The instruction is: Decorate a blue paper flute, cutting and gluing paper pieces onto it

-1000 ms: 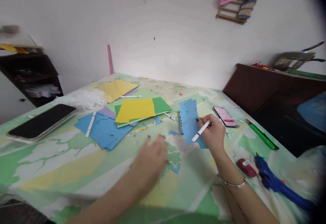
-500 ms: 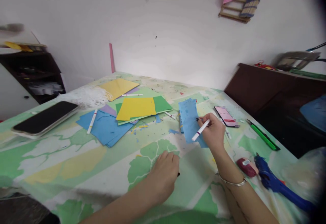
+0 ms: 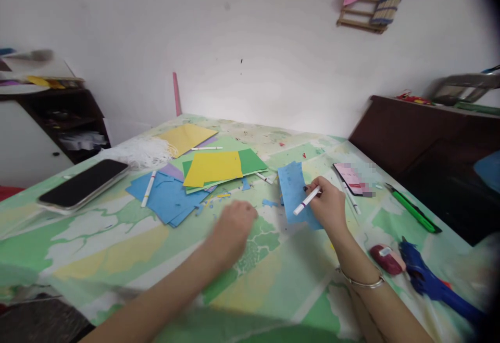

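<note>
My right hand [image 3: 328, 206] is closed around a white marker pen [image 3: 307, 200] with a purple band. The same fingers are on a sheet of blue paper [image 3: 291, 189], which stands tilted off the table. Smeared by motion, my left hand [image 3: 234, 231] is above the tablecloth in front of the paper scraps. Its fingers look bent, but what is under them is hidden. Left of it lie blue sheets [image 3: 167, 197] with another white marker [image 3: 149, 189] on top. Yellow paper [image 3: 214, 168] rests on green sheets [image 3: 252, 161] farther back.
A black-screened phone [image 3: 84, 184] and white strings [image 3: 140, 153] are on the left. Toward the right are a lit phone [image 3: 347, 178], a green cutter [image 3: 414, 210], a dark red object [image 3: 386, 258] and a blue glue gun [image 3: 429, 280]. Small scraps [image 3: 269, 203] litter the patterned tablecloth.
My left hand has lifted and moved forward and to the left. My right hand keeps the marker and blue paper. The view has shifted slightly.
</note>
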A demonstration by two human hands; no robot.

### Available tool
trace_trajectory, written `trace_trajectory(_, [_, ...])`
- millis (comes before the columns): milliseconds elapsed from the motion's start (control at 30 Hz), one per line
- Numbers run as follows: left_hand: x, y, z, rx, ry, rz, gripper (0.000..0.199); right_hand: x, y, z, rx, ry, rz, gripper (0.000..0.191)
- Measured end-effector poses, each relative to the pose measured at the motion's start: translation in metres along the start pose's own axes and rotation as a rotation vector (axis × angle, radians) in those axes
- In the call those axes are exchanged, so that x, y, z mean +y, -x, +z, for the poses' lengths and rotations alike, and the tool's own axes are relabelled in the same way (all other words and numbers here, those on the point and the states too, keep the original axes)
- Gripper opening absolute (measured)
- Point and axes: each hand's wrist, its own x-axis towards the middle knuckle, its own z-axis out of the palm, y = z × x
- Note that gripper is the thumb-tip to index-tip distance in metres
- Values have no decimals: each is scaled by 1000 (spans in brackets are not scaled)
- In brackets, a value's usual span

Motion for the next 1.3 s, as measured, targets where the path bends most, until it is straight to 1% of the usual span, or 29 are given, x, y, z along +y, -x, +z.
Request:
trace_trajectory(33, [9, 3, 4, -35, 67, 188, 33, 1, -1, 1, -10, -2, 0, 7])
trace_trajectory(67, [17, 7, 9, -76, 110, 342, 33, 3, -1, 1, -23, -5, -1, 5])
trace_trajectory(100, [23, 9, 14, -102, 144, 423, 45, 4, -2, 2, -39, -12, -2, 4])
trace_trajectory(133, [27, 11, 18, -119, 166, 458, 58, 6, -2, 3, -56, -20, -4, 5])
trace_trajectory(167, [27, 12, 22, -142, 172, 456, 67, 7, -2, 3, -70, -29, -6, 7])
trace_trajectory(200, [24, 12, 25, -156, 166, 416, 71, 7, -2, 4, -81, -37, -6, 8])
trace_trajectory(267, [9, 9, 30, -166, 115, 259, 72, 8, -2, 4, -94, -53, -2, 10])
trace_trajectory(333, [-15, 4, 31, -157, 16, 49, 68, 7, -2, 5, -112, -76, 2, 9])
trace_trajectory(400, [-41, 0, 29, -112, -112, -211, 63, 5, -1, 6, -144, -107, -1, 8])
trace_trajectory(433, [-51, -1, 26, -91, -180, -310, 58, 3, 0, 6, -164, -123, -5, 8])
trace_trajectory(467, [-58, -1, 23, -76, -242, -349, 49, 2, 1, 7, -184, -139, -9, 8])
trace_trajectory(500, [-61, 0, 20, -58, -284, -352, 44, 1, 2, 8, -202, -153, -12, 8])
trace_trajectory(533, [-60, 2, 17, -43, -302, -339, 44, -1, 3, 9, -218, -166, -13, 8])
trace_trajectory(567, [-54, 6, 14, -39, -289, -301, 47, -2, 4, 10, -230, -177, -12, 9])
trace_trajectory(600, [-45, 10, 12, -54, -242, -209, 48, -2, 5, 11, -240, -187, -11, 8])
trace_trajectory(667, [-24, 20, 11, -83, -97, 61, 44, -3, 7, 13, -255, -202, -8, 8])
trace_trajectory(733, [-7, 28, 14, -179, 49, 358, 58, -3, 8, 15, -271, -212, -7, 7])
trace_trajectory(767, [-4, 31, 16, -192, 75, 389, 63, -2, 8, 16, -280, -217, -7, 6])
trace_trajectory(800, [-6, 32, 19, -193, 66, 330, 66, -2, 9, 17, -290, -222, -8, 6])
trace_trajectory(833, [-12, 31, 21, -175, 29, 216, 66, -2, 9, 18, -303, -229, -10, 5])
trace_trajectory(900, [-31, 28, 26, -98, -102, -89, 64, -3, 11, 20, -334, -245, -15, 7])
trace_trajectory(933, [-42, 26, 27, -66, -169, -195, 58, -4, 12, 21, -354, -255, -19, 9])
trace_trajectory(1000, [-56, 25, 27, -2, -269, -257, 43, -8, 16, 24, -401, -270, -33, 14])
trace_trajectory(1033, [-57, 27, 26, 42, -289, -254, 42, -10, 18, 26, -426, -275, -43, 16])
trace_trajectory(1100, [-46, 33, 25, 141, -269, -221, 41, -16, 24, 30, -479, -277, -70, 19])
trace_trajectory(1167, [-22, 41, 25, 230, -188, -145, 38, -21, 30, 33, -529, -261, -100, 22])
trace_trajectory(1233, [5, 46, 28, 257, -77, -13, 42, -24, 33, 34, -565, -231, -125, 24])
trace_trajectory(1267, [16, 48, 30, 235, -15, 35, 41, -26, 33, 33, -560, -210, -132, 24])
trace_trajectory(1300, [25, 48, 32, 243, 43, 47, 37, -27, 33, 31, -533, -197, -136, 24])
